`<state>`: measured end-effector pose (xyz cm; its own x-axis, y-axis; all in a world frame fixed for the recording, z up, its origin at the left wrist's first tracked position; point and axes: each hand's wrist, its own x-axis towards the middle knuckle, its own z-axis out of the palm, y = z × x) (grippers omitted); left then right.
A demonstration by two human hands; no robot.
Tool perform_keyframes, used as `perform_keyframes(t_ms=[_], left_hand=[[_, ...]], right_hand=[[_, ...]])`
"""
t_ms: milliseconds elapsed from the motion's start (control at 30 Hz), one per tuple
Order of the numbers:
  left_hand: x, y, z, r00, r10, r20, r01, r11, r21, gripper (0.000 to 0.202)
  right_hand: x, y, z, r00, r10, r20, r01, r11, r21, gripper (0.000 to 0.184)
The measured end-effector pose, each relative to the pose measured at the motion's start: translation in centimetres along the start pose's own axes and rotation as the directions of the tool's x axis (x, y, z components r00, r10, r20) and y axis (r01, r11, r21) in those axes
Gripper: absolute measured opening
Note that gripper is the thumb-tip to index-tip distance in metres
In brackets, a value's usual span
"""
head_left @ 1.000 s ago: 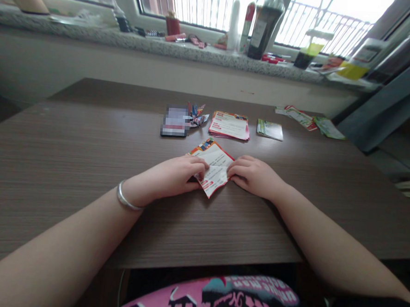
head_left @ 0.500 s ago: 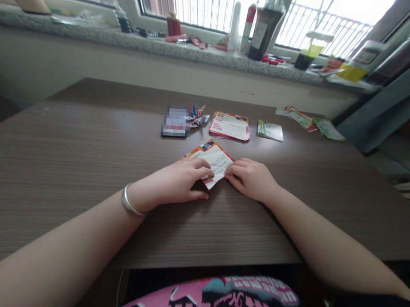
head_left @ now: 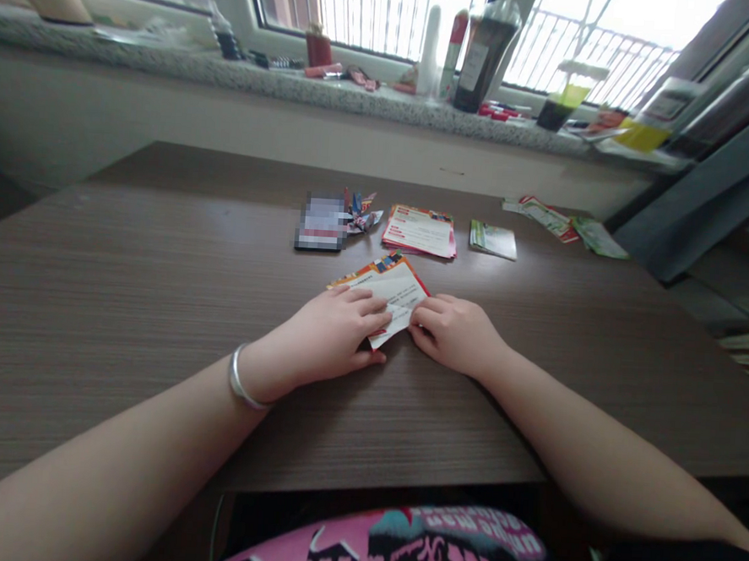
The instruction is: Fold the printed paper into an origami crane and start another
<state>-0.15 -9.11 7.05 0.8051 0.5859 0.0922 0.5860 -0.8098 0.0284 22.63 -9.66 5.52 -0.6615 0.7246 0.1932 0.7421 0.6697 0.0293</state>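
Note:
A white printed paper sheet (head_left: pixel 394 292) with a red and orange border lies on the brown wooden table (head_left: pixel 127 274), folded over in the middle. My left hand (head_left: pixel 333 333), with a silver bangle on the wrist, lies across its left half, fingers curled down onto the paper. My right hand (head_left: pixel 453 332) pinches the paper's right edge with bent fingers. The near part of the sheet is hidden under both hands.
Behind the paper lie a blurred dark phone (head_left: pixel 320 222), a small folded paper figure (head_left: pixel 363 212), a stack of red-edged sheets (head_left: pixel 421 231), green cards (head_left: pixel 495 239) and more leaflets (head_left: pixel 547 213). Bottles (head_left: pixel 480 54) and clutter line the stone windowsill (head_left: pixel 172 61).
The paper's near corner, which pointed towards me, has been folded under or away, so less of the sheet shows. Both hands have shifted slightly further from me on the table.

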Motion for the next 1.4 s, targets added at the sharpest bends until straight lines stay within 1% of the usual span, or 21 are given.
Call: perform_keyframes(t_ms=[100,167,333,467,567,667,767,900,1000,1100,1233,1300,1400], left_hand=[[0.0,0.5,-0.1,1.0,0.004,0.02,-0.005,1.0,0.026,0.031],[0.0,0.6,0.0,1.0,-0.013,0.022,0.012,0.999,0.036,0.03],[-0.2,0.4,0.2,0.998,-0.06,0.017,0.06,0.998,0.032,0.033],[-0.2,0.1,0.0,0.995,-0.102,0.0,0.102,0.995,-0.011,0.043],[0.1,-0.1,0.0,0.99,-0.139,-0.005,0.139,0.99,-0.04,0.047],[0.4,-0.4,0.1,0.99,-0.139,-0.02,0.136,0.985,-0.107,0.043],[0.6,-0.7,0.3,0.983,-0.185,-0.012,0.177,0.957,-0.23,0.039],[0.6,-1.1,0.7,0.956,-0.292,0.017,0.279,0.891,-0.358,0.038],[0.5,-1.4,1.0,0.947,-0.321,0.015,0.301,0.869,-0.392,0.038],[0.5,-1.5,1.0,0.958,-0.287,0.012,0.273,0.898,-0.346,0.034],[0.6,-1.3,0.7,0.966,-0.257,0.006,0.253,0.946,-0.2,0.034],[0.5,-1.2,0.6,0.963,-0.27,0.017,0.27,0.952,-0.146,0.035],[0.4,-1.1,0.5,0.949,-0.311,0.04,0.314,0.943,-0.111,0.037]], right_hand=[[0.0,-0.2,-0.1,1.0,0.021,0.0,-0.021,0.999,-0.037,0.027],[0.1,-0.3,-0.1,1.0,0.025,0.001,-0.025,0.999,-0.044,0.026],[0.1,-0.2,0.0,0.999,0.042,-0.005,-0.042,0.998,-0.041,0.024],[0.0,-0.1,0.1,0.999,0.035,-0.018,-0.035,0.999,-0.035,0.023],[-0.1,0.1,0.3,0.999,0.015,-0.039,-0.014,1.0,0.009,0.023],[-0.2,0.4,0.6,0.998,-0.03,-0.055,0.036,0.994,0.099,0.025],[-0.2,0.7,0.8,0.996,-0.062,-0.062,0.072,0.982,0.174,0.026],[-0.3,0.8,0.9,0.996,-0.058,-0.062,0.07,0.974,0.214,0.023],[-0.2,0.7,0.9,0.996,-0.055,-0.064,0.068,0.974,0.214,0.022],[-0.2,0.6,0.9,0.996,-0.047,-0.074,0.061,0.977,0.204,0.022],[-0.1,0.6,1.0,0.997,-0.02,-0.076,0.035,0.978,0.207,0.019],[-0.1,0.7,1.2,0.997,0.0,-0.076,0.018,0.973,0.231,0.017],[-0.1,0.8,1.4,0.997,0.039,-0.06,-0.02,0.957,0.29,0.015]])
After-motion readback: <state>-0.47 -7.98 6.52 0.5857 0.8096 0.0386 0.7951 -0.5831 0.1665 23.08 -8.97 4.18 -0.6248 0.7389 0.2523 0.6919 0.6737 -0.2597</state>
